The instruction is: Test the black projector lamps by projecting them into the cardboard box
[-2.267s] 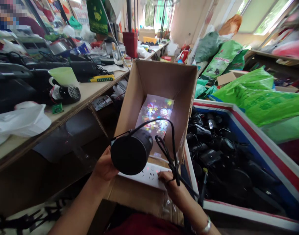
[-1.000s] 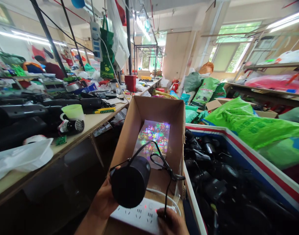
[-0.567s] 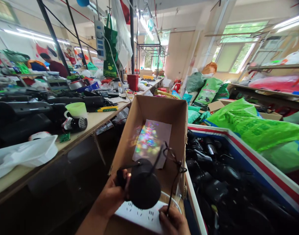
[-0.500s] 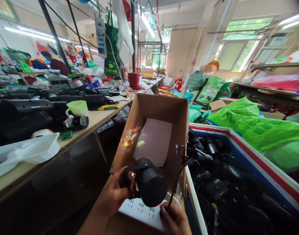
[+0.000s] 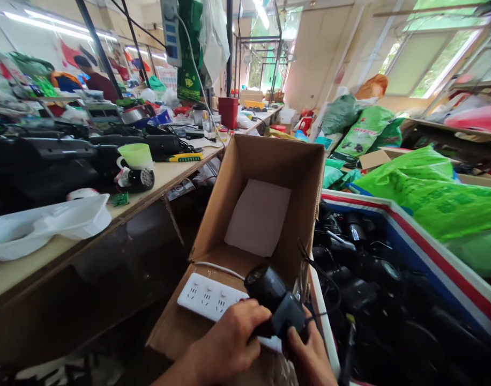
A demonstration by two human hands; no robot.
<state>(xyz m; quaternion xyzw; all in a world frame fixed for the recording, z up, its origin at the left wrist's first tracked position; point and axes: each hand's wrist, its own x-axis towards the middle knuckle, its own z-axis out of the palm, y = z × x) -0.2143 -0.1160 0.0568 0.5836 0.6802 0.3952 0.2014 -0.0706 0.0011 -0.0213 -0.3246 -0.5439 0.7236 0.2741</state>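
A black hand lamp (image 5: 265,284) with a round head and a blocky rear part is held low in front of the open cardboard box. My left hand (image 5: 239,335) is closed around its grip side, fingers curled. My right hand (image 5: 307,348) pinches the blocky end, its thumb pressed on the near side. A thin black cord (image 5: 320,315) runs from beside my right fingers to the right. Under the lamp lies a white power strip (image 5: 207,295), its right end partly covered by my hands.
The cardboard box (image 5: 217,214) holds a pale sheet (image 5: 259,217). On the right, a striped-rim bin (image 5: 414,230) is full of black lamp parts. The left bench (image 5: 165,182) carries a white tray (image 5: 84,214), a green cup (image 5: 136,155) and black housings. A person (image 5: 101,80) sits far left.
The lamp has turned, its head now tilted up and left. My right hand has come from the cord to its rear end. The coloured light spots on the box wall are gone.
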